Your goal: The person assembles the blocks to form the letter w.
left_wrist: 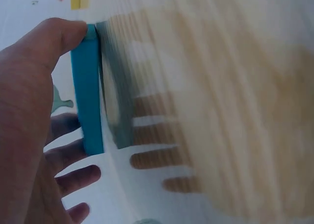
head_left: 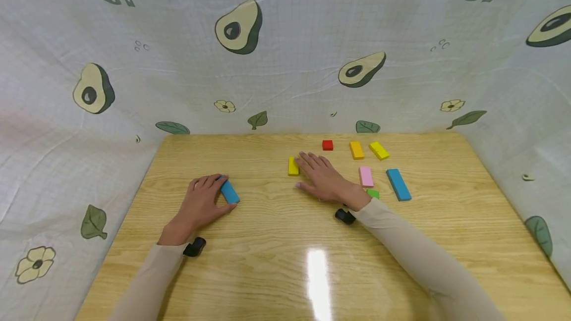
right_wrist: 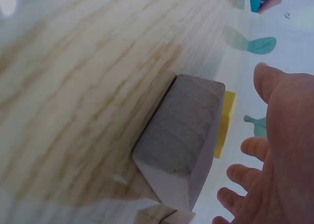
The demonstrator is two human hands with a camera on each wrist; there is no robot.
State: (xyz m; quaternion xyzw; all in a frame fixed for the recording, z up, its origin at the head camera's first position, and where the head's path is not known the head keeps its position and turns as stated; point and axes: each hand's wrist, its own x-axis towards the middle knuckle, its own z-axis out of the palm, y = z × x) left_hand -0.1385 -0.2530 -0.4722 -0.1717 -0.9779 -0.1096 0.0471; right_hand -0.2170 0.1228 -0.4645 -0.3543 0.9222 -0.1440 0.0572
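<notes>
On the left of the table, my left hand point(head_left: 205, 202) grips a blue block point(head_left: 229, 191) by its ends. In the left wrist view the thumb presses one end of that blue block point(left_wrist: 87, 94), with fingertips at the other. My right hand point(head_left: 322, 178) is spread palm down near the middle, fingers fairly straight, fingertips beside a yellow block point(head_left: 292, 166). From the right wrist, a greyish block point(right_wrist: 181, 126) shows below the palm, in front of the yellow block point(right_wrist: 225, 121); the hand hides it from the head view.
Right of the right hand lie a red block point(head_left: 327, 145), an orange block point(head_left: 356, 150), another yellow block point(head_left: 379, 150), a pink block point(head_left: 366, 177) and a second blue block point(head_left: 398, 184). A green block point(head_left: 372, 193) is partly behind the right wrist. Patterned cloth point(head_left: 294, 63) surrounds the wooden table point(head_left: 258, 261).
</notes>
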